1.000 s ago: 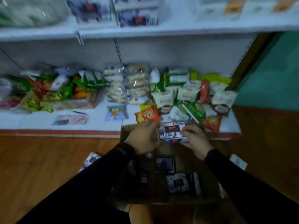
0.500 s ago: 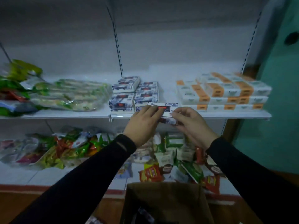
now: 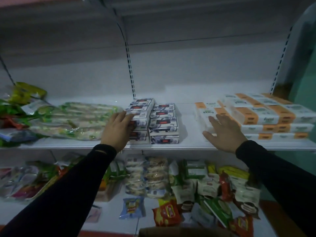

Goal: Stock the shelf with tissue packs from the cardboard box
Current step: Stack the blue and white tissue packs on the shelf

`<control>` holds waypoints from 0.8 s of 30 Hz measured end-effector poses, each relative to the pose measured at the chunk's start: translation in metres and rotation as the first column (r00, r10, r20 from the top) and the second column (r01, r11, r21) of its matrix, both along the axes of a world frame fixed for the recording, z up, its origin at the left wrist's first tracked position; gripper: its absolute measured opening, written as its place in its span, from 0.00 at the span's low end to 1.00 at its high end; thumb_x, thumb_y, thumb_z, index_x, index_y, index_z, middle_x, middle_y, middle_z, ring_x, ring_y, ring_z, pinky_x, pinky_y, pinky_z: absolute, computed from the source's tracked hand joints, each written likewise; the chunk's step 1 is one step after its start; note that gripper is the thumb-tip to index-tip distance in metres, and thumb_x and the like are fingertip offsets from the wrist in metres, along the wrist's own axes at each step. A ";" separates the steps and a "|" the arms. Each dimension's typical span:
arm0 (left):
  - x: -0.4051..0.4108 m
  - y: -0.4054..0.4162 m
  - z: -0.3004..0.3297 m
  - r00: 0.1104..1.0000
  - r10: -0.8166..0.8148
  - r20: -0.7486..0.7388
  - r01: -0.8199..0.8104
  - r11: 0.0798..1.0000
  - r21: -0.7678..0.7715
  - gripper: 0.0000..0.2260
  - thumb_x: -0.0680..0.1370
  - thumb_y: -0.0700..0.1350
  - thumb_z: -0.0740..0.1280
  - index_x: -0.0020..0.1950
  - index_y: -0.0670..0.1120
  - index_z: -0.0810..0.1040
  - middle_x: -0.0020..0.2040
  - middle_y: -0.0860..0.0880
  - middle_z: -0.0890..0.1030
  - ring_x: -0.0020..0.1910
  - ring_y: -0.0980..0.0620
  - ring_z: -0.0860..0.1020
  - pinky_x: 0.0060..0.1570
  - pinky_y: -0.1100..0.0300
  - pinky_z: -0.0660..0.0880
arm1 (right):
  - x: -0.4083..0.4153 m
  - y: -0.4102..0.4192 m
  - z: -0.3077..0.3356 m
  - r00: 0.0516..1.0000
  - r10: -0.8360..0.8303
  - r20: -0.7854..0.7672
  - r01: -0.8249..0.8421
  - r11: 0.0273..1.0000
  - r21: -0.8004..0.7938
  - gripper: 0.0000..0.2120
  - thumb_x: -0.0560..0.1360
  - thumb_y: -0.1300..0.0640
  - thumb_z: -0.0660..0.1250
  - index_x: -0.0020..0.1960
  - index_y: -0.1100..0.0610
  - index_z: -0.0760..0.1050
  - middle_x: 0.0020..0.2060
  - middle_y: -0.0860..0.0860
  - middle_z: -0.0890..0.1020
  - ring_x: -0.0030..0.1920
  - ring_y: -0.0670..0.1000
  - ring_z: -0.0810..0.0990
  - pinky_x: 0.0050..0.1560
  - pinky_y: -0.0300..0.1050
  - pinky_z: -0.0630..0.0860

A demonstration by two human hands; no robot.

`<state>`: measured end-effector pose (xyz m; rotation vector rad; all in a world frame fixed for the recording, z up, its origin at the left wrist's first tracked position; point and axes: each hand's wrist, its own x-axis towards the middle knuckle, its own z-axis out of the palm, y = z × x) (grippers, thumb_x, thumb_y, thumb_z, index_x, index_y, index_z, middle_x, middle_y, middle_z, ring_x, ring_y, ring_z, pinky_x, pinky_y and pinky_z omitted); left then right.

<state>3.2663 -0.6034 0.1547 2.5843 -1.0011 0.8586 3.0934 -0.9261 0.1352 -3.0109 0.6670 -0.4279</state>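
Blue-and-white tissue packs (image 3: 163,124) with red labels stand in two stacks on the white middle shelf (image 3: 189,142). My left hand (image 3: 118,129) rests with straight fingers against the left stack's front and side. My right hand (image 3: 224,132) hovers open over the shelf, its fingers near the orange-and-white tissue packs (image 3: 256,115), holding nothing. The cardboard box (image 3: 172,232) shows only its top edge at the bottom of the view.
Green plastic-wrapped goods (image 3: 75,120) lie left of the tissue stacks. The lower shelf (image 3: 112,219) holds several snack bags and biscuit packs. A bare gap on the middle shelf separates the two kinds of tissue packs. A green wall (image 3: 306,65) stands at the right.
The pack that both hands carried up from the box now sits on the shelf stacks. Both hands have let go; the right hand has moved right toward the orange packs.
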 end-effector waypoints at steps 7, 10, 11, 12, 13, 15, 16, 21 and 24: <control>0.006 0.001 -0.015 0.986 0.104 -0.131 -0.090 0.989 0.114 0.33 0.73 0.59 0.50 0.77 0.52 0.58 0.76 0.44 0.62 0.74 0.39 0.58 0.71 0.42 0.58 | 0.007 -0.010 -0.011 0.998 -0.033 -0.060 0.032 0.999 -0.025 0.44 0.69 0.29 0.41 0.79 0.50 0.52 0.78 0.54 0.55 0.78 0.57 0.51 0.76 0.56 0.49; 0.006 -0.004 -0.017 0.985 0.113 -0.134 -0.095 0.987 0.133 0.35 0.72 0.67 0.41 0.78 0.56 0.55 0.77 0.45 0.59 0.75 0.41 0.56 0.72 0.43 0.55 | 0.009 -0.009 -0.011 0.997 -0.042 -0.068 0.040 0.999 -0.027 0.44 0.68 0.28 0.41 0.79 0.49 0.52 0.78 0.54 0.55 0.77 0.57 0.51 0.75 0.56 0.49; 0.005 -0.007 -0.016 0.983 0.124 -0.134 -0.107 0.986 0.128 0.35 0.73 0.67 0.40 0.77 0.56 0.56 0.76 0.44 0.61 0.75 0.40 0.57 0.71 0.43 0.56 | 0.009 -0.010 -0.011 0.997 -0.043 -0.070 0.041 0.999 -0.031 0.45 0.68 0.28 0.41 0.79 0.49 0.52 0.78 0.54 0.55 0.77 0.57 0.51 0.75 0.56 0.49; 0.005 -0.009 -0.016 0.982 0.132 -0.133 -0.117 0.986 0.115 0.34 0.73 0.66 0.39 0.77 0.56 0.58 0.75 0.43 0.63 0.74 0.40 0.58 0.70 0.43 0.58 | 0.009 -0.010 -0.010 0.997 -0.041 -0.072 0.039 0.999 -0.034 0.45 0.68 0.28 0.40 0.79 0.50 0.52 0.78 0.54 0.55 0.77 0.57 0.51 0.75 0.56 0.49; 0.005 -0.012 -0.016 0.981 0.138 -0.132 -0.126 0.987 0.099 0.34 0.74 0.65 0.39 0.76 0.55 0.60 0.72 0.42 0.66 0.72 0.39 0.60 0.69 0.43 0.60 | 0.009 -0.010 -0.010 0.996 -0.038 -0.077 0.035 0.999 -0.036 0.45 0.67 0.28 0.40 0.79 0.50 0.52 0.78 0.54 0.55 0.78 0.57 0.51 0.75 0.56 0.49; 0.007 -0.015 -0.017 0.979 0.159 -0.128 -0.146 0.984 0.101 0.33 0.74 0.63 0.39 0.74 0.52 0.63 0.68 0.40 0.68 0.68 0.38 0.63 0.66 0.44 0.64 | 0.009 -0.011 -0.010 0.996 -0.036 -0.088 0.033 0.999 -0.026 0.45 0.67 0.28 0.40 0.79 0.49 0.51 0.78 0.53 0.54 0.78 0.57 0.51 0.76 0.56 0.49; 0.010 -0.017 -0.018 0.977 0.172 -0.124 -0.157 0.980 0.120 0.33 0.75 0.62 0.39 0.74 0.52 0.64 0.67 0.39 0.69 0.67 0.38 0.64 0.65 0.44 0.65 | 0.009 -0.011 -0.009 0.996 -0.037 -0.087 0.035 0.999 -0.019 0.45 0.67 0.28 0.41 0.79 0.49 0.51 0.78 0.53 0.54 0.78 0.57 0.50 0.76 0.55 0.48; 0.019 -0.025 -0.015 0.965 0.212 -0.154 -0.184 0.967 0.177 0.32 0.75 0.61 0.38 0.71 0.50 0.66 0.67 0.39 0.68 0.64 0.36 0.64 0.62 0.42 0.65 | 0.008 -0.010 -0.010 0.996 -0.037 -0.082 0.035 0.999 -0.017 0.43 0.70 0.27 0.42 0.79 0.49 0.51 0.79 0.53 0.53 0.78 0.57 0.50 0.76 0.55 0.47; 0.020 -0.028 -0.012 0.955 0.231 -0.186 -0.200 0.965 0.173 0.27 0.78 0.60 0.43 0.73 0.51 0.63 0.69 0.39 0.66 0.67 0.36 0.63 0.64 0.41 0.63 | 0.008 -0.009 -0.009 0.996 -0.035 -0.079 0.034 0.999 -0.008 0.45 0.67 0.28 0.41 0.79 0.50 0.51 0.79 0.54 0.54 0.78 0.57 0.50 0.76 0.55 0.47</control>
